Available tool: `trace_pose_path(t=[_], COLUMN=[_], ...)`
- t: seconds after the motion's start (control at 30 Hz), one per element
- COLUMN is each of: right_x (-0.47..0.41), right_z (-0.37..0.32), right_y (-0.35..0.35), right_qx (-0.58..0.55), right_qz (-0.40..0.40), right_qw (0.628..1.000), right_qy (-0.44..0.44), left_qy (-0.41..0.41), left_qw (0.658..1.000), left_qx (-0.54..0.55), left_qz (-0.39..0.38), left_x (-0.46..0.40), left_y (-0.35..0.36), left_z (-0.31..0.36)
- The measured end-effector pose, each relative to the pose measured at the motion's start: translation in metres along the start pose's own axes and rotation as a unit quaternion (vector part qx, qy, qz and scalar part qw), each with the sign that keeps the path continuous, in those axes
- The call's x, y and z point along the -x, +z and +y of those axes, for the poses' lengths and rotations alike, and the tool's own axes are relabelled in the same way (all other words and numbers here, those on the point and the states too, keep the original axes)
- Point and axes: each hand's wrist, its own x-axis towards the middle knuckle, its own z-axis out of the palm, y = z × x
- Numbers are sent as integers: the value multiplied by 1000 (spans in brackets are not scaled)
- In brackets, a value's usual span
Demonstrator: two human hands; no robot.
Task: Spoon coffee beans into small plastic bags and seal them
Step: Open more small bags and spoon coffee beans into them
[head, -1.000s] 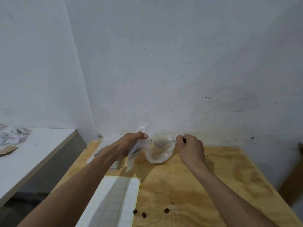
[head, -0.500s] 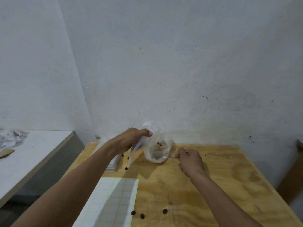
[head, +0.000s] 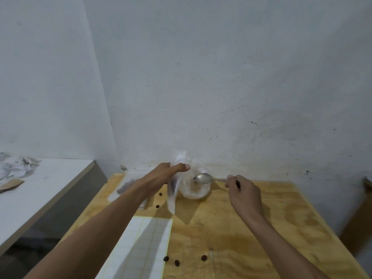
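In the head view, the left hand (head: pixel 163 178) pinches a small clear bag (head: pixel 174 190) with thumb and fingers, and the bag hangs above the table (head: pixel 261 228). The right hand (head: pixel 243 194) has its fingers curled around a spoon (head: pixel 204 178), whose bowl is over a larger plastic bag (head: pixel 196 191) near the wall. Loose beans (head: pixel 204 258) lie on the table, beside a white sheet (head: pixel 141 248).

The spoon (head: pixel 203 178) is lifted up again by the right hand (head: pixel 244 191) and is now held over the big bag of beans (head: pixel 196 188), higher than half a second ago. The small bag (head: pixel 173 190) is held more upright by the left hand (head: pixel 161 178). More loose beans (head: pixel 160 194) are seen on the table (head: pixel 231 228).
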Motion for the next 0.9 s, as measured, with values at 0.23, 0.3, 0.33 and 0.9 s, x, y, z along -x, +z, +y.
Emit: trace_pose_path(t=[0.23, 0.3, 0.33, 0.9], right_x=[10, 15, 18, 67], right_z=[10, 16, 20, 91], right_y=[-42, -53, -59, -103], right_qx=[117, 166, 191, 406], right_qz=[27, 38, 44, -90], right_qw=[987, 976, 970, 892], right_qy=[-110, -135, -143, -176], left_qy=[71, 98, 110, 124], left_qw=[995, 989, 987, 990], left_qx=[34, 52, 60, 47], left_qz=[66, 96, 104, 48], left_x=[13, 16, 17, 21], left_y=[4, 9, 12, 91], left_z=[7, 11, 15, 57])
